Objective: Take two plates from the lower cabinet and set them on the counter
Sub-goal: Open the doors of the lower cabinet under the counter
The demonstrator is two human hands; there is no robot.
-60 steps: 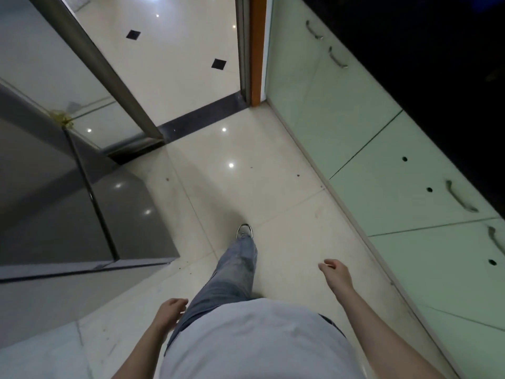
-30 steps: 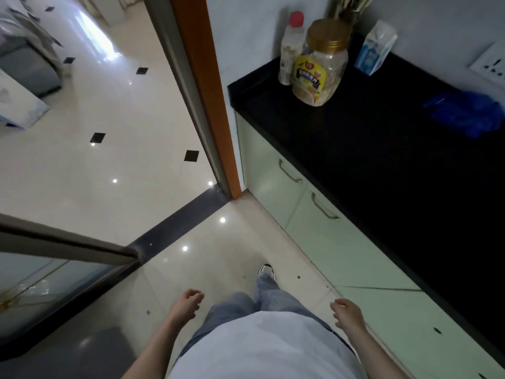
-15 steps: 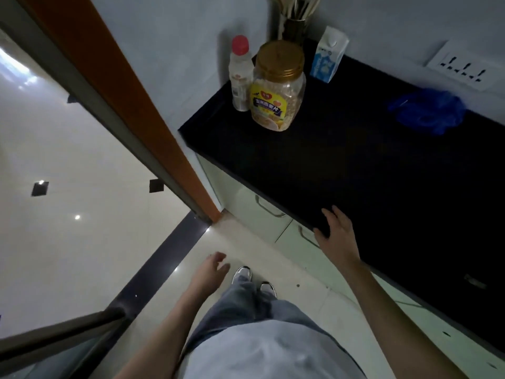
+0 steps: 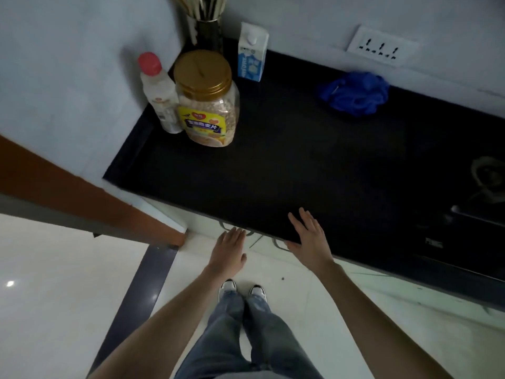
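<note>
I stand facing a black counter (image 4: 300,170). Under its front edge only a thin strip of the pale green lower cabinet (image 4: 207,222) shows, with metal handles (image 4: 281,245) peeking out. My right hand (image 4: 310,240) lies flat on the counter's front edge, fingers spread, holding nothing. My left hand (image 4: 228,251) reaches forward with open fingers, its tips just below the counter edge near a cabinet handle. No plates are in view; the cabinet doors are shut.
At the counter's back left stand a red-capped bottle (image 4: 158,91), a gold-lidded cereal jar (image 4: 207,99), a utensil holder (image 4: 206,23) and a milk carton (image 4: 252,53). A blue cloth (image 4: 355,93) lies at the back. A stove (image 4: 481,203) sits on the right. An orange door frame (image 4: 90,192) stands left.
I have turned from the floor to face the counter. My right hand has come to rest on the counter edge, and my left hand has risen toward the cabinet front.
</note>
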